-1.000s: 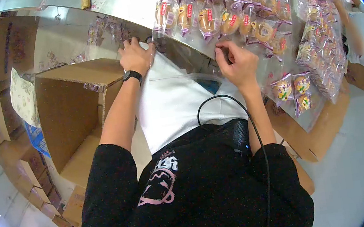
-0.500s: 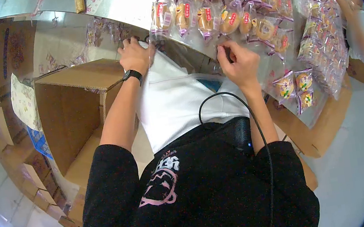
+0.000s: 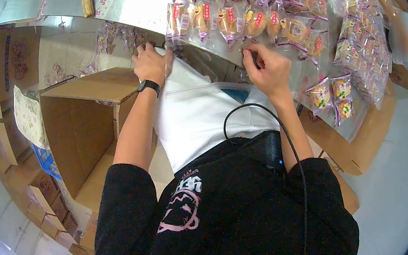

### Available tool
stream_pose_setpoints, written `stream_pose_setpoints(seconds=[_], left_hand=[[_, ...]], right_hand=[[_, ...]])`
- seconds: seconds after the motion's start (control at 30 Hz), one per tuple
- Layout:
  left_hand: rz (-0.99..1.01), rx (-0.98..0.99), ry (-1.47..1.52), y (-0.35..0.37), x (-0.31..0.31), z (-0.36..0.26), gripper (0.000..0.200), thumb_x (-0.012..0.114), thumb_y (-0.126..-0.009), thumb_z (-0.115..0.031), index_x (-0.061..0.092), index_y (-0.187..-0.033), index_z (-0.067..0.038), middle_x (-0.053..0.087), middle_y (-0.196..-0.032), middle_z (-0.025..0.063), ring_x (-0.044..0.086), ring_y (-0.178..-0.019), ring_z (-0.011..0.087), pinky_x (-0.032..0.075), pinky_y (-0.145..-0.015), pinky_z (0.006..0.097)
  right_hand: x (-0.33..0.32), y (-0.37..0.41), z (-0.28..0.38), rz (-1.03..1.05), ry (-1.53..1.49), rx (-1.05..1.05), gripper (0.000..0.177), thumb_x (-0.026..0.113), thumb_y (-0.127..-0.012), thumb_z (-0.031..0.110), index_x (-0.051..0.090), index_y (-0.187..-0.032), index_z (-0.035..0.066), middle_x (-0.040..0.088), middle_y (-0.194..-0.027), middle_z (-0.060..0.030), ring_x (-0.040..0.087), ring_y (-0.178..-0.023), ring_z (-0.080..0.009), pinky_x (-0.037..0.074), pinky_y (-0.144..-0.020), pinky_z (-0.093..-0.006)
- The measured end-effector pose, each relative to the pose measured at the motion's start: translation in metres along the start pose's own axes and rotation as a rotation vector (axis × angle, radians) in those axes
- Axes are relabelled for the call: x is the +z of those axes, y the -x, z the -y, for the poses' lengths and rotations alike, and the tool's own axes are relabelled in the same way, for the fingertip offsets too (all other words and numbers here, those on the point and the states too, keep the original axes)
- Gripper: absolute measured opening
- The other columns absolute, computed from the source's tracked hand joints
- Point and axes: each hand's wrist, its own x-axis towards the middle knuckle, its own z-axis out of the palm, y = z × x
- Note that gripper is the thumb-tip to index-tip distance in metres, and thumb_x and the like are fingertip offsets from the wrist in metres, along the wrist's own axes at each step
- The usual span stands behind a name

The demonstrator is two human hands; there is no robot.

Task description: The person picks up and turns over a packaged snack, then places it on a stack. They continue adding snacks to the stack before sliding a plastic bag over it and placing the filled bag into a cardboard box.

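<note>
1. Left hand: positioned at the front edge of the metal table, fingers bent and parted, palm down. From here I cannot tell whether the fingers grip anything. A black wristwatch is on this wrist.

2. Right hand: positioned just beside the table edge, fingers curled, thumb brought toward the index fingertip. Clear plastic film lies close to the fingertips; whether it is pinched between them cannot be confirmed.

3. Wrapped pastries: located on the table ahead of the right hand, in rows under shiny clear plastic. Red labels face up on many of them. The nearest units lie close to the hand; no contact is visible.

4. Adjacent items: three small yellow-printed packets lie together to the right of the right hand. A large clear bag of packets lies beyond them. An open cardboard box stands left of the left forearm.

5. Change over the last second: the scene shifts slightly in view, while both hands keep nearly the same posture and the pastry rows keep their order. Judgement: the work is at a brief hold, with the layout undisturbed.
</note>
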Motion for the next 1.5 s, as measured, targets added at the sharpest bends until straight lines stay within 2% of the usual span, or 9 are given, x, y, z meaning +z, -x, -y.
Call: stream_pose_setpoints(seconds=[0.3,0.6,0.7,1.0,1.13,1.27,1.33,1.4,1.5], left_hand=[[0.024,-0.022,-0.009,-0.001,0.000,0.000,0.070,0.064,-0.091,-0.057,0.061,-0.139,-0.006,0.054,-0.146,0.0189,0.049,-0.135,0.0473,0.050,-0.106,0.0536],[0.018,-0.024,0.003,0.003,-0.006,-0.005,0.073,0.063,-0.091,-0.057,0.060,-0.139,-0.003,0.052,-0.150,0.0194,0.048,-0.136,0.0472,0.049,-0.109,0.0528],[0.006,-0.042,-0.047,-0.001,0.001,-0.003,0.070,0.067,-0.090,-0.054,0.057,-0.146,-0.013,0.053,-0.149,0.0200,0.053,-0.132,0.0469,0.049,-0.109,0.0513],[-0.086,0.037,0.127,0.005,0.002,0.009,0.065,0.066,-0.091,-0.048,0.062,-0.137,-0.001,0.056,-0.144,0.0229,0.053,-0.132,0.0441,0.045,-0.111,0.0502],[-0.474,0.289,0.703,0.037,0.002,0.039,0.024,0.066,-0.096,-0.013,0.070,-0.116,-0.001,0.067,-0.123,0.0177,0.060,-0.118,0.0361,0.045,-0.106,0.0453],[-0.851,0.562,0.558,0.138,-0.037,0.030,0.015,0.071,-0.086,0.005,0.067,-0.099,0.000,0.066,-0.096,0.0151,0.063,-0.094,0.0332,0.051,-0.084,0.0414],[-0.717,0.832,0.640,0.175,-0.055,0.009,0.025,0.071,-0.070,0.009,0.069,-0.090,-0.006,0.065,-0.086,0.0092,0.063,-0.081,0.0302,0.051,-0.075,0.0406],[-0.392,0.946,0.766,0.194,-0.052,-0.023,0.030,0.076,-0.070,0.007,0.073,-0.097,-0.007,0.069,-0.097,0.0092,0.066,-0.090,0.0293,0.052,-0.078,0.0416],[-0.372,1.006,0.652,0.189,-0.046,-0.071,0.037,0.078,-0.077,-0.002,0.072,-0.113,-0.005,0.070,-0.112,0.0108,0.065,-0.106,0.0320,0.050,-0.093,0.0430]], right_hand=[[-0.001,-0.001,0.000,-0.018,-0.048,0.020,0.015,0.076,-0.087,0.018,0.075,-0.101,0.013,0.058,-0.058,-0.0048,0.058,-0.049,-0.0206,0.045,-0.050,-0.0365],[0.012,0.005,-0.012,-0.155,-0.223,-0.157,0.052,0.081,-0.086,0.003,0.065,-0.134,0.010,0.055,-0.064,-0.0018,0.048,-0.051,-0.0113,0.042,-0.050,-0.0273],[0.009,0.002,-0.010,-0.146,-0.160,-0.144,0.051,0.081,-0.086,0.002,0.066,-0.134,0.009,0.059,-0.069,-0.0023,0.051,-0.053,-0.0111,0.045,-0.051,-0.0272],[-0.013,-0.001,-0.003,-0.415,0.121,-0.163,0.054,0.077,-0.083,0.005,0.066,-0.136,0.012,0.066,-0.110,-0.0132,0.068,-0.091,-0.0299,0.057,-0.070,-0.0392],[-0.035,0.006,0.005,-0.305,0.182,0.019,0.063,0.077,-0.083,0.008,0.062,-0.143,0.012,0.056,-0.133,-0.0172,0.066,-0.103,-0.0347,0.058,-0.081,-0.0414],[-0.046,0.019,0.004,-0.254,0.219,0.194,0.067,0.078,-0.085,0.016,0.056,-0.149,0.012,0.049,-0.145,-0.0200,0.062,-0.117,-0.0384,0.056,-0.094,-0.0452],[-0.048,0.021,0.004,-0.213,0.200,0.251,0.069,0.078,-0.087,0.020,0.053,-0.151,0.012,0.047,-0.148,-0.0212,0.061,-0.123,-0.0409,0.054,-0.098,-0.0480],[-0.049,0.014,0.001,-0.167,0.188,0.221,0.072,0.077,-0.089,0.024,0.049,-0.154,0.013,0.045,-0.150,-0.0222,0.061,-0.124,-0.0440,0.055,-0.097,-0.0505],[-0.048,0.002,0.017,-0.128,0.179,0.247,0.068,0.074,-0.089,0.024,0.051,-0.152,0.014,0.043,-0.152,-0.0230,0.057,-0.129,-0.0462,0.056,-0.096,-0.0507]])
